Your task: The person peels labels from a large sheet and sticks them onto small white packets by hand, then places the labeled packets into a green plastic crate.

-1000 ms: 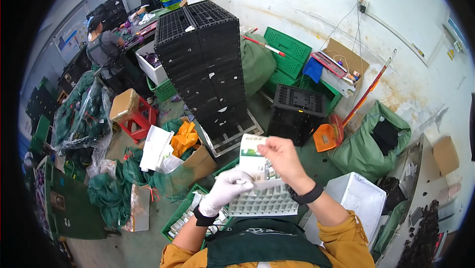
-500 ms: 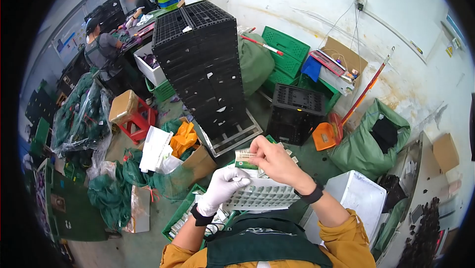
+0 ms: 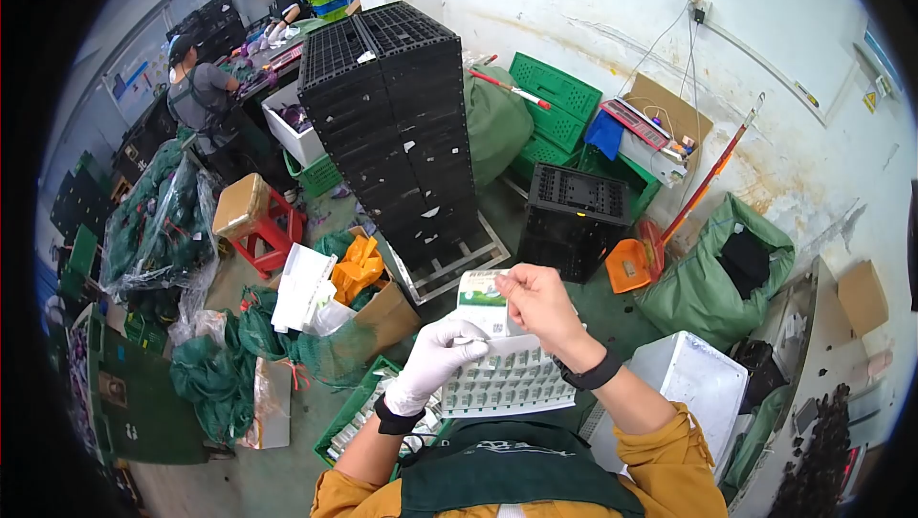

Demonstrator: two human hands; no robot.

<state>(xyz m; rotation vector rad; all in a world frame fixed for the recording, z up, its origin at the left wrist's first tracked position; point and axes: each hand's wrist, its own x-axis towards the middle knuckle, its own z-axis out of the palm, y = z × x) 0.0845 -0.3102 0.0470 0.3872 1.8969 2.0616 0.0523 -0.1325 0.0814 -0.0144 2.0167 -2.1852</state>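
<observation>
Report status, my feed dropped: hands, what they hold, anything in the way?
Left hand, gloved, grips printed sheet. Right hand, bare, pinches green-white card above it. Nothing blocking.

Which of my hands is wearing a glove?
The left hand, holding the sheet, is gloved in white; the right hand, pinching a card, is bare.

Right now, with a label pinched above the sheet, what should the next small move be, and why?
Probably lift the right hand a little to pull the green-and-white label clear. Its lower edge overlaps the top of the label sheet, which the gloved left hand grips at its left edge, so the sheet looks braced for a peel.
</observation>
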